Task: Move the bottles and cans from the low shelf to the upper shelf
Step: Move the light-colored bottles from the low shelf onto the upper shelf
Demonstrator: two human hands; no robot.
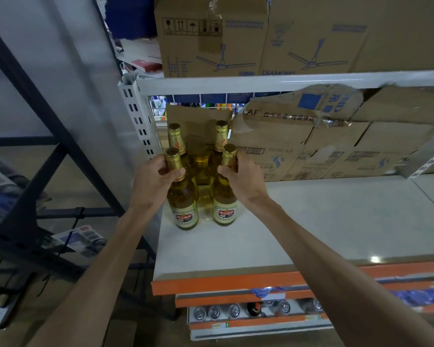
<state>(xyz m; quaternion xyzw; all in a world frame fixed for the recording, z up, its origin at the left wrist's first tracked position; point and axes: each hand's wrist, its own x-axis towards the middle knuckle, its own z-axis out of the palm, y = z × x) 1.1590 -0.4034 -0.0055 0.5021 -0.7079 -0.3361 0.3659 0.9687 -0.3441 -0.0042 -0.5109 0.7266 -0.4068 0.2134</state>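
Both hands [158, 175] [239, 176] grip upright bottles [183, 196] by their necks

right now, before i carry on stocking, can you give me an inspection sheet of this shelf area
surface: white shelf, pale board with an orange front edge, bare at right
job's things: four gold-capped bottles upright at the shelf's left end: front left bottle, front right bottle, back left bottle, back right bottle; cans in a row on the low shelf
clutter: torn cardboard boxes along the back
hands: left hand grips the front left bottle's neck; right hand grips the front right bottle's neck
cables: nothing seen
surroundings: fan cartons on the top shelf; dark rack at left, leaflet on it
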